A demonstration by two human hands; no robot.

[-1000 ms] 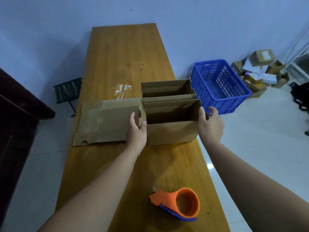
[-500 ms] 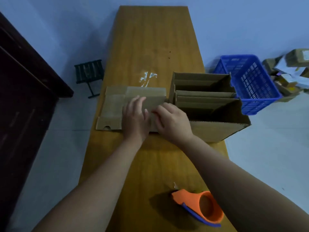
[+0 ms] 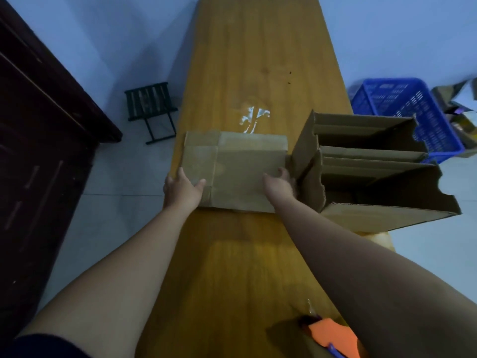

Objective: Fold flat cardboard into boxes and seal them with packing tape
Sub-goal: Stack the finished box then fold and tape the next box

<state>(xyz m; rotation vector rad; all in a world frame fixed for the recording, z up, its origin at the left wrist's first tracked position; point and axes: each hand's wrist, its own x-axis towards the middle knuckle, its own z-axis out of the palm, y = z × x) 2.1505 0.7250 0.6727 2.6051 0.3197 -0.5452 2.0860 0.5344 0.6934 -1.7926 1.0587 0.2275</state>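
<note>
Through the head camera I see a flat cardboard sheet (image 3: 240,171) lying across the long wooden table (image 3: 258,47), with its left end at the table's left edge. My left hand (image 3: 182,189) holds the sheet at its near-left corner. The thumb lies on top of the cardboard and one finger stretches along the left edge, but the other fingers are hidden, so I cannot tell how they sit. My right hand (image 3: 278,183) is at the sheet's right end, with its fingers curled round that edge and their tips out of sight.

Just beside the right hand stand two open boxes, flaps up, one behind the other. The nearer box (image 3: 387,218) hangs partly over the table's right edge. The farther box (image 3: 361,130) touches it at the back. The sheet's right end nearly meets the boxes' left walls, though I cannot tell whether they touch.

Near me, at the bottom of the view, an orange tape dispenser (image 3: 330,334) rests on the table, partly hidden by my right forearm and well apart from the sheet. Just beyond the sheet a shiny patch (image 3: 254,117) glints on the wood.

On the floor to the right sits a blue plastic crate (image 3: 433,125), behind the boxes, with a blurred heap of cardboard scraps (image 3: 462,120) past it. To the left are a small black folding stool (image 3: 148,104) and a dark wooden cabinet (image 3: 38,151).
</note>
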